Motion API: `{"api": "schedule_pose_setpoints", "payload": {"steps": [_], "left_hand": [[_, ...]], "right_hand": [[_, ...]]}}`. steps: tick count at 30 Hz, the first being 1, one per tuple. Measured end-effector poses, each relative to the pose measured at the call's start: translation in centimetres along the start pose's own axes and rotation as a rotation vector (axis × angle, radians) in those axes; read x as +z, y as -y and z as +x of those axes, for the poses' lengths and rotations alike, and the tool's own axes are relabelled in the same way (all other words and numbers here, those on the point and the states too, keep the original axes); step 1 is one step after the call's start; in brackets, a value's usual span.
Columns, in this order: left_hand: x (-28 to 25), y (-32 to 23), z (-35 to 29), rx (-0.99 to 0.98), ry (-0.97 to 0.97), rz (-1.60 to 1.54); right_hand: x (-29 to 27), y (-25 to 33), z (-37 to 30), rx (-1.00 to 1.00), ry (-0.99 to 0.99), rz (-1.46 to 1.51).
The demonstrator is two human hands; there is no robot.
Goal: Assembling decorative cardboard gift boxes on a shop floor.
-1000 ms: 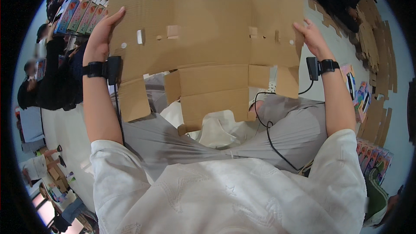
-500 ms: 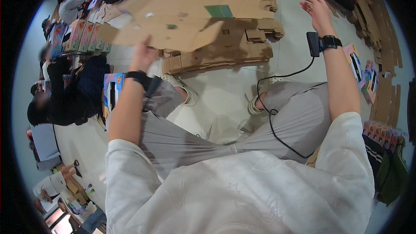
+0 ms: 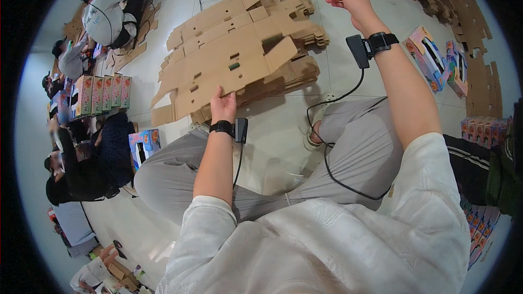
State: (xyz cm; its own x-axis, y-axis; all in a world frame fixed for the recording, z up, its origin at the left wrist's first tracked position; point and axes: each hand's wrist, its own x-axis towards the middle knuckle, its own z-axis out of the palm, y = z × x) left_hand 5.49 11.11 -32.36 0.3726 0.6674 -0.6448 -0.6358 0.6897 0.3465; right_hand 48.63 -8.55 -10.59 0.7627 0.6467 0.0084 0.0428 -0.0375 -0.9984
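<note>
In the head view, the left hand (image 3: 223,110) holds the near edge of a flat brown cardboard sheet (image 3: 210,79), its thumb on the upper face (how the other fingers sit beneath is hard to tell). The sheet, cut with small slots and holes, lies over a stack of cardboard (image 3: 297,73) on the pale tiled floor (image 3: 335,76), and one flap at its right end tilts up. The right hand (image 3: 350,2) is raised to the far right of the stack, apart from it, fingers loosely spread and holding nothing. Each wrist wears a black strap with a small black device (image 3: 358,51). Two colourful boxes (image 3: 427,57) stand on the right; on the left are a row of printed boxes (image 3: 101,95) and a person in black (image 3: 81,177).
</note>
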Motion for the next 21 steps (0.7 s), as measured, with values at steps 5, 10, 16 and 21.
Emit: {"api": "schedule_pose_setpoints", "payload": {"steps": [5, 10, 16, 21], "left_hand": [[8.1, -4.7, -0.2, 0.151, 0.21, 0.07], [19.9, -12.6, -0.5, 0.262, 0.375, 0.102], [28.1, -17.3, -2.1, 0.216, 0.565, -0.077], [23.6, -14.0, -2.0, 0.224, 0.525, -0.009]], "right_hand": [[0.0, 0.5, -0.3, 0.03, 0.001, -0.009], [-0.1, 0.8, -0.4, 0.033, 0.021, -0.018], [0.1, 1.2, -0.6, 0.021, 0.017, -0.027], [0.3, 1.1, -0.7, 0.006, 0.056, -0.019]]}}
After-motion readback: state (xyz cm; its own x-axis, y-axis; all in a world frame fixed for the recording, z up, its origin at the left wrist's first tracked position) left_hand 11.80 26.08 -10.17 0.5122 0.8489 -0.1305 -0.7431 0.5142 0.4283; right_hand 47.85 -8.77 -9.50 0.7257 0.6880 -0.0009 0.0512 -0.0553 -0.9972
